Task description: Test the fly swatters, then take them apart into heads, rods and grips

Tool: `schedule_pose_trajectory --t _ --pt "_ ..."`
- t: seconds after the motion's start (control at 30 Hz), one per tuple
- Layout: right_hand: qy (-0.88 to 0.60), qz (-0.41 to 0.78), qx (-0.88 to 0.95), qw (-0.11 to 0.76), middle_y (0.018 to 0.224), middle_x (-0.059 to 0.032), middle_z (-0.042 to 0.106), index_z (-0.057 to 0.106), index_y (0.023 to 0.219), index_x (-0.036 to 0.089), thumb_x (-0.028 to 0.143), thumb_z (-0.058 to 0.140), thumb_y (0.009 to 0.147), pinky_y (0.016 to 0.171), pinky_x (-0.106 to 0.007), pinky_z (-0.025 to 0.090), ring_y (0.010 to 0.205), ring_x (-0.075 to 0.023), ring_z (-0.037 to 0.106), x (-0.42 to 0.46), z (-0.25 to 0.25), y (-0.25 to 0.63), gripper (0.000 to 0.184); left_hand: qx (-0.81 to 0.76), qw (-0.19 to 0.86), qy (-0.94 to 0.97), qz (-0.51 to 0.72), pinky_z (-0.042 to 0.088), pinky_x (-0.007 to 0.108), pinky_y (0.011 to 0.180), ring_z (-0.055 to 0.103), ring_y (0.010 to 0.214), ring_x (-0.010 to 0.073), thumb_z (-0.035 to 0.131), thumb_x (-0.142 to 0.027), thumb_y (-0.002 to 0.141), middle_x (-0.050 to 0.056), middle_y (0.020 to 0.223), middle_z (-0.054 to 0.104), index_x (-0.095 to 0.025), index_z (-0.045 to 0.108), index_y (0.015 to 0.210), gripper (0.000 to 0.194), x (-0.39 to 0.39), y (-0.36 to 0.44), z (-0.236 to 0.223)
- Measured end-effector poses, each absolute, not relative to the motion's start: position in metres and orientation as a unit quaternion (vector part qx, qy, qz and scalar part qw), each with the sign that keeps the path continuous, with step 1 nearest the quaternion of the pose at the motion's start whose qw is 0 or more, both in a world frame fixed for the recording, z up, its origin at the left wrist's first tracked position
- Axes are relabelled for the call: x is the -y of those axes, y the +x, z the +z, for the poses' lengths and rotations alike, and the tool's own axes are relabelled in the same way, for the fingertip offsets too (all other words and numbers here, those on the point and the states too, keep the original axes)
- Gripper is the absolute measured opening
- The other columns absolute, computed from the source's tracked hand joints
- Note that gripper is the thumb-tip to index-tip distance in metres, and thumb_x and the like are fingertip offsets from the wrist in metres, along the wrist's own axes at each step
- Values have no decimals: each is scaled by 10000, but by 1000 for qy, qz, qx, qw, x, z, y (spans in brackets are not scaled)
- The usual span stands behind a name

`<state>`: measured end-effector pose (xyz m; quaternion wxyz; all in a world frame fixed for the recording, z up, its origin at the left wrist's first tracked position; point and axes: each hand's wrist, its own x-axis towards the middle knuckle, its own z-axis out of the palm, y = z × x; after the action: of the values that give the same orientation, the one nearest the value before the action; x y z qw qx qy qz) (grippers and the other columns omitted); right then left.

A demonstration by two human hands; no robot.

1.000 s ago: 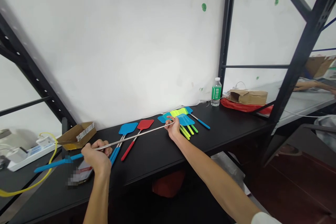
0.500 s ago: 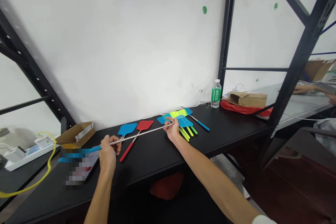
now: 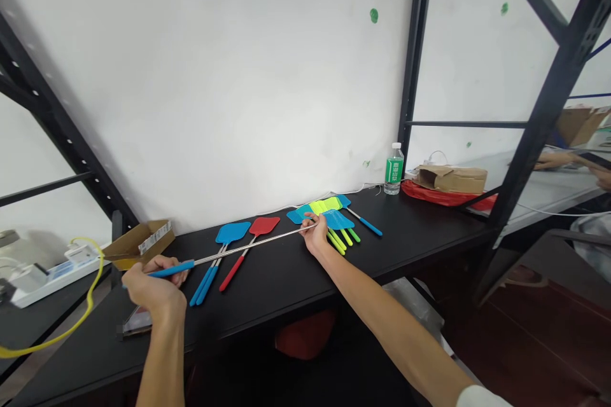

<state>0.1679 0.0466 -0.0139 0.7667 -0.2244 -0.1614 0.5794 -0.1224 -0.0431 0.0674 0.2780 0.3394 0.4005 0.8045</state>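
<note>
Stretched across the view is a fly swatter [image 3: 258, 243] with a blue handle, a long metal rod and a blue head. My left hand [image 3: 160, 283] is closed around its blue handle. Near the head, my right hand [image 3: 315, 235] pinches the metal rod. Beneath the rod lie blue swatters [image 3: 232, 232] with their handles side by side, and a red swatter [image 3: 264, 226]. Beyond my right hand, yellow-green swatters [image 3: 329, 205] and more blue ones overlap, partly hidden by the held head. A blue-handled swatter [image 3: 370, 226] lies at their right.
An open cardboard box [image 3: 143, 245] and a power strip [image 3: 62, 273] with a yellow cable stand at left. A phone [image 3: 136, 323] lies partly behind my left hand. A water bottle [image 3: 394, 170] and a brown carton [image 3: 451, 179] on red plastic are at right. Another person's hand [image 3: 556, 159] shows far right.
My left hand has slid left and down from the rod onto the swatter's blue handle. My right hand has barely moved, still pinching the rod.
</note>
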Motion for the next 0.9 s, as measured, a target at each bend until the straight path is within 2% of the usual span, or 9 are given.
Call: schedule_pose_trajectory --t 0.3,0.53,0.7,0.9 --pt "-209 574 181 771 478 13 480 555 825 190 392 264 958 418 -240 337 401 -127 401 -44 -13 168 379 -383 273 371 801 182 259 322 235 280 124 326 -410 798 -29 303 261 -241 356 450 388 39 -114 65" --pt "-205 583 206 759 496 8 500 568 829 178 393 274 964 414 -233 345 401 -118 401 -45 -16 167 389 -404 322 415 749 188 253 344 267 306 120 288 -431 848 -14 332 320 -241 355 478 422 34 -74 49" --pt "-208 591 221 748 494 13 497 567 836 178 398 257 975 404 -232 324 386 -116 391 -43 -13 164 405 -432 313 474 701 223 238 370 299 348 119 252 -430 889 -16 362 340 -229 371 524 433 35 -44 33" --pt "-203 600 229 739 498 13 497 566 844 180 421 241 985 409 -230 310 381 -113 382 -38 -8 161 428 -436 356 526 638 227 237 365 288 361 119 226 -437 900 -12 382 354 -230 373 541 440 31 -40 24"
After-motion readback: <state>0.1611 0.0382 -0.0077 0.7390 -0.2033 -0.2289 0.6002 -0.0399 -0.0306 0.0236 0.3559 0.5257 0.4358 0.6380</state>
